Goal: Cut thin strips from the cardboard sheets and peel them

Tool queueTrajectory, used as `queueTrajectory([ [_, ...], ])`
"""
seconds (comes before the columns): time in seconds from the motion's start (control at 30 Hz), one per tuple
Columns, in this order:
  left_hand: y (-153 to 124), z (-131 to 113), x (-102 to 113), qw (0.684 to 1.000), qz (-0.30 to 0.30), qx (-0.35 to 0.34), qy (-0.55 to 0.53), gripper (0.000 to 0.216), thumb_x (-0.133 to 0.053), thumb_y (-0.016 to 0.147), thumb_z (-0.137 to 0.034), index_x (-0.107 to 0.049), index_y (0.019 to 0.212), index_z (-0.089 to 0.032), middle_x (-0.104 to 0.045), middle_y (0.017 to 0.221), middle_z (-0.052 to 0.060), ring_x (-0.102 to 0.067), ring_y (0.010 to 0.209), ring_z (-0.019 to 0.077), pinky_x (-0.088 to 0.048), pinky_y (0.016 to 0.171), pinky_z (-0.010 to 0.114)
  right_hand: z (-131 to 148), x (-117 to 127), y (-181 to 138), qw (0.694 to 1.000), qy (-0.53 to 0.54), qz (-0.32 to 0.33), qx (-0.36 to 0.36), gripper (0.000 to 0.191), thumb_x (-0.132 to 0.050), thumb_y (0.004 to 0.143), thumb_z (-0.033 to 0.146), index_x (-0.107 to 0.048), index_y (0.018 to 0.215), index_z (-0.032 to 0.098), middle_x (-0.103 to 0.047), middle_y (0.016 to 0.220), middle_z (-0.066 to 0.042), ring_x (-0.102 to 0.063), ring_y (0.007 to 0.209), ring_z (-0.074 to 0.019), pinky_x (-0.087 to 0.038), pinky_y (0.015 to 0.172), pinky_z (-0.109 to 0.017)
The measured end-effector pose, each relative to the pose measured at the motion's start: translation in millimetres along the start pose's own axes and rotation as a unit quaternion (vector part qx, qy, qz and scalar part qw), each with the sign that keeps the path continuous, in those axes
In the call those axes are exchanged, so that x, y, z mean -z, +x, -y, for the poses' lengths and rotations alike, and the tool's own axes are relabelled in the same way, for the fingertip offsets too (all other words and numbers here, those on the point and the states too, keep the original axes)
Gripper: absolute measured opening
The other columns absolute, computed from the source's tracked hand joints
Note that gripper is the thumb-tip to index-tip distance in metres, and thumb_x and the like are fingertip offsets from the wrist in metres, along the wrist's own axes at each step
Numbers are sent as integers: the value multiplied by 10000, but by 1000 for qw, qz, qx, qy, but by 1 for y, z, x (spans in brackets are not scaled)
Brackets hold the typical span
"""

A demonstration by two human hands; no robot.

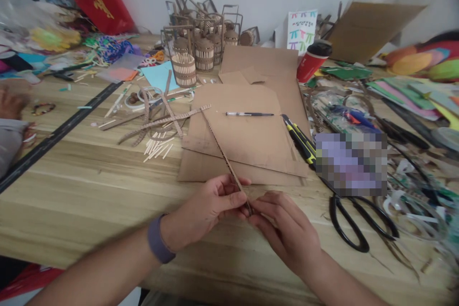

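Both my hands meet at the near end of a long thin corrugated cardboard strip (220,146). My left hand (208,208), with a purple band on its wrist, pinches the strip from the left. My right hand (283,227) pinches the strip's tip from the right. The strip slants away to the upper left over flat cardboard sheets (251,138). A black pen (249,114) lies on those sheets.
Black scissors (358,224) and a yellow-black utility knife (299,138) lie right of the sheets. Small cardboard lanterns (204,40) stand at the back, a red cup (312,60) beside them. More strips and sticks (158,129) lie left. Another person's hand (12,103) shows at far left.
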State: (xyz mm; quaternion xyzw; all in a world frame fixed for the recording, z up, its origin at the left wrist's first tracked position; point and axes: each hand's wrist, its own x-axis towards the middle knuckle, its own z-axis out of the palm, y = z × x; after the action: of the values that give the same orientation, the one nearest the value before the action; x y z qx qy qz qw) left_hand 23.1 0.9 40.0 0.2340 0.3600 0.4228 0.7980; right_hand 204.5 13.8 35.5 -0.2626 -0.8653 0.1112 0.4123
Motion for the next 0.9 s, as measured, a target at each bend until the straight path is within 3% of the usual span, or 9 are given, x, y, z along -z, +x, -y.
queueTrajectory([
  [0.23,-5,-5,1,996,61,-13,67,502,-783,774,-349,-587,1184,-138,-635,812,-3,-595,676,92,-439,664,237,2,6,5,998,61,7,16,100,-596,924,194,-614,1023,189,-697,791,-26,-654,713,-138,-557,642,-268],
  [0.47,-4,-6,4,988,65,-28,136,619,-755,791,-410,-557,1311,-138,-581,797,-18,-558,676,87,-424,676,246,-2,7,6,997,55,39,28,117,-557,945,172,-637,1029,188,-719,813,-34,-682,748,-128,-571,669,-241],
  [0.67,-3,-6,3,993,41,-16,107,662,-789,745,-425,-553,1276,-108,-549,751,-35,-550,625,82,-425,630,244,-2,6,3,997,51,45,29,206,-569,912,117,-619,1099,188,-723,871,-58,-684,767,-154,-578,663,-278],
  [0.9,-3,-5,-1,997,16,-3,76,620,-823,693,-430,-566,1164,-120,-580,726,-34,-541,597,82,-409,612,247,2,3,3,999,-16,9,51,233,-604,838,83,-617,1048,184,-730,828,-44,-667,690,-151,-565,653,-290],
])
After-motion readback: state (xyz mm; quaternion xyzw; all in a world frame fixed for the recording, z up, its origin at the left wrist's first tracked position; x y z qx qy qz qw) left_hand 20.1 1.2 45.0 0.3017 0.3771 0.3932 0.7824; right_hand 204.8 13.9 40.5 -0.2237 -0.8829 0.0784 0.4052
